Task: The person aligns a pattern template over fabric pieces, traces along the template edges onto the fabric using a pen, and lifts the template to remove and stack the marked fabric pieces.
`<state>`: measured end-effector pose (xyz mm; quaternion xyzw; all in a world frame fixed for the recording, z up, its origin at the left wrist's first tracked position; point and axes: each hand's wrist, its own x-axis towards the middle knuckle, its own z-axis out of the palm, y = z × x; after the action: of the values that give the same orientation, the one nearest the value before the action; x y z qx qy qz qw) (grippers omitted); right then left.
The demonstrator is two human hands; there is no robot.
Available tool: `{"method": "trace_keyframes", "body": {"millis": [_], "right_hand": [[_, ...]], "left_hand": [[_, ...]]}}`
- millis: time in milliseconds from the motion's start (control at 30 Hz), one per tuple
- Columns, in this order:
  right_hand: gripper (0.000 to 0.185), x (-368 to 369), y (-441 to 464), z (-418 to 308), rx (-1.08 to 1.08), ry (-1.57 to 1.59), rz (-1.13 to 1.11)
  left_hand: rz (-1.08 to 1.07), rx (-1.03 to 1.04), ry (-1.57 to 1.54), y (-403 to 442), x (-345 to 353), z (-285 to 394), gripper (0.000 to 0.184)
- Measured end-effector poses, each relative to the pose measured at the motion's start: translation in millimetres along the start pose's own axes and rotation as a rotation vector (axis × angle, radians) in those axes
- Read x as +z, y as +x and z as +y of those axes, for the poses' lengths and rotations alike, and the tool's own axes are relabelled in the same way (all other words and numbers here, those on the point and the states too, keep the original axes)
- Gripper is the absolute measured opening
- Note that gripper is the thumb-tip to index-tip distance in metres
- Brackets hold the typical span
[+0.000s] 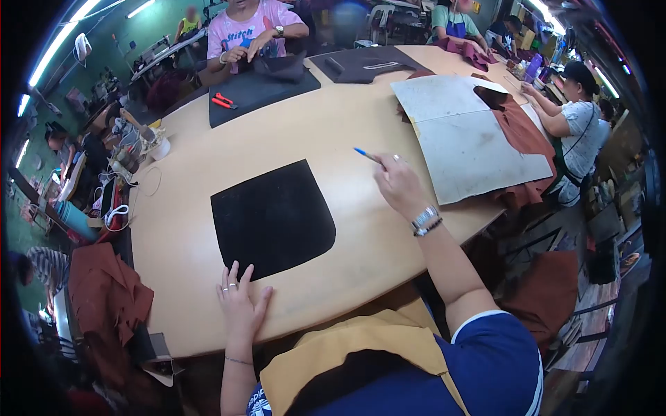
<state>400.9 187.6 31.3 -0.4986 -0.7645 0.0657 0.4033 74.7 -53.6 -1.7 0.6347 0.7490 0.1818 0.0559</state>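
Observation:
A black panel (274, 218) with one rounded corner lies flat on the light wooden table (187, 298). My left hand (243, 298) rests at its near edge, fingers spread, the fingertips touching the panel. To the right of the panel, my right hand (401, 182) is raised over the table, closed around a pen with a blue tip (364, 153) that points left. Whether the panel is leather or fabric I cannot tell.
A large pale board (465, 132) lies over brown leather (524, 132) at right. A red cutter (222, 101) rests on a dark mat (270, 93) across the table. Brown hides (107, 298) hang at the left edge. Several people work around the table.

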Motion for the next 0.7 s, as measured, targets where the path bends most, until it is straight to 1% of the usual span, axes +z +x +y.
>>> {"method": "trace_keyframes", "body": {"millis": [67, 133, 233, 333, 433, 567, 633, 667, 700], "right_hand": [[0.023, 12.9, 25.7, -12.7, -0.014, -0.040, -0.098], [0.023, 52.4, 52.6, 6.9, 0.022, -0.012, -0.143], [0.023, 93.7, 77.4, 28.1, 0.124, -0.162, -0.249], [0.025, 107.6, 84.7, 36.2, 0.223, -0.075, -0.333], [0.026, 113.8, 86.2, 47.8, 0.038, -0.121, -0.302], [0.031, 122.6, 93.0, 71.2, 0.284, 0.149, -0.106], [0.035, 106.2, 94.5, 59.9, 0.428, 0.346, 0.013], [0.036, 95.6, 92.5, 49.5, 0.385, 0.309, -0.010], [0.036, 72.8, 87.9, 23.8, 0.344, 0.272, -0.034]], "left_hand": [[0.006, 0.017, 0.003, 1.3, 0.6, -1.5, 0.059], [0.008, 0.025, 0.001, 1.7, -0.8, -1.0, 0.058], [0.007, 0.023, 0.013, 1.3, 0.1, 0.5, 0.058], [0.010, 0.010, 0.020, 2.7, -1.4, 1.2, 0.057], [0.018, 0.015, 0.007, 2.4, 0.8, 2.3, 0.057], [0.000, 0.010, 0.033, 2.5, 2.0, -0.4, 0.057], [-0.005, 0.009, 0.039, 3.8, 2.6, -1.4, 0.058], [-0.010, 0.003, 0.042, 2.8, 3.4, -1.7, 0.058], [-0.012, 0.002, 0.031, 3.2, 3.3, -1.8, 0.058]]}}
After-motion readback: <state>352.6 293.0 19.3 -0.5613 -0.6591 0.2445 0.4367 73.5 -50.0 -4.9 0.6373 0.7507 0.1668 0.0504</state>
